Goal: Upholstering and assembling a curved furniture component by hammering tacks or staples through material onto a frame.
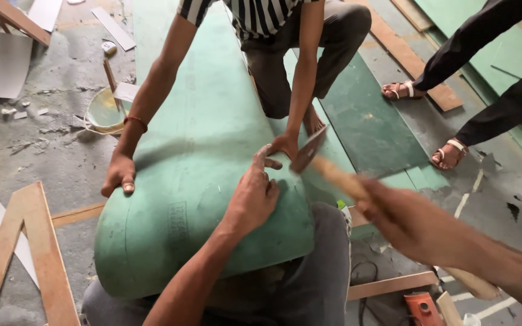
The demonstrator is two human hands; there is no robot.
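Observation:
A green sheet lies bent into a curve over my knees. My left hand presses on its top near the right edge, thumb and forefinger pinched together as if on a small nail, which is too small to see. My right hand grips the wooden handle of a hammer, blurred in motion, its metal head just right of my left fingers. A co-worker in a striped shirt kneels on the sheet, one hand pressing its left side, the other by the hammer head.
Wooden battens lie at lower left. A bowl with a stick stands on the dusty floor. Another person's sandalled feet stand at right on more green sheets. An orange power tool and a cable lie at the bottom right.

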